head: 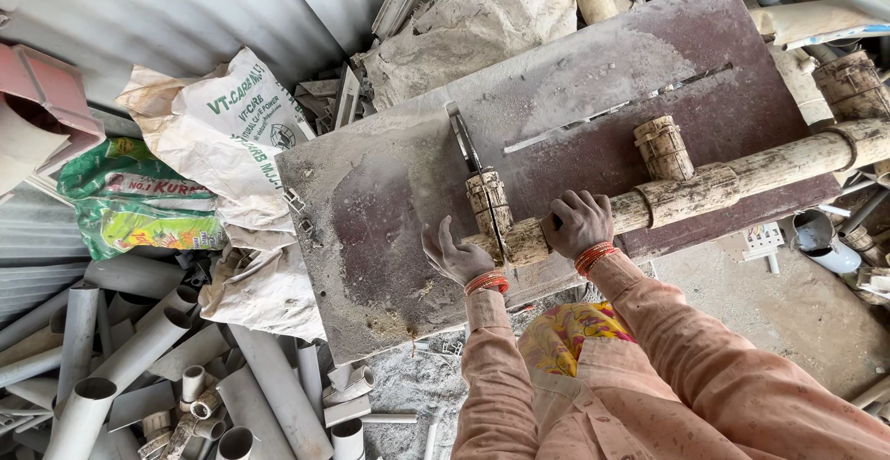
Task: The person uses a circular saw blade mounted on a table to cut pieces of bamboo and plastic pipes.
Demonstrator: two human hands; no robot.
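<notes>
Pipe, mud-crusted and fitted with two short upright branch stubs, lies across a dusty brown table with a blade slot, one stub sitting at the slot. Right hand is closed around the pipe; left hand rests open-fingered against its cut end. Grey plastic pipes, more than six, litter the floor at left, beside three sacks against corrugated sheeting.

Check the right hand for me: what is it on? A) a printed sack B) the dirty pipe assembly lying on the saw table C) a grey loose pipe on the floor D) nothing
B: the right hand closes over the dirty pipe assembly lying on the saw table.
</notes>
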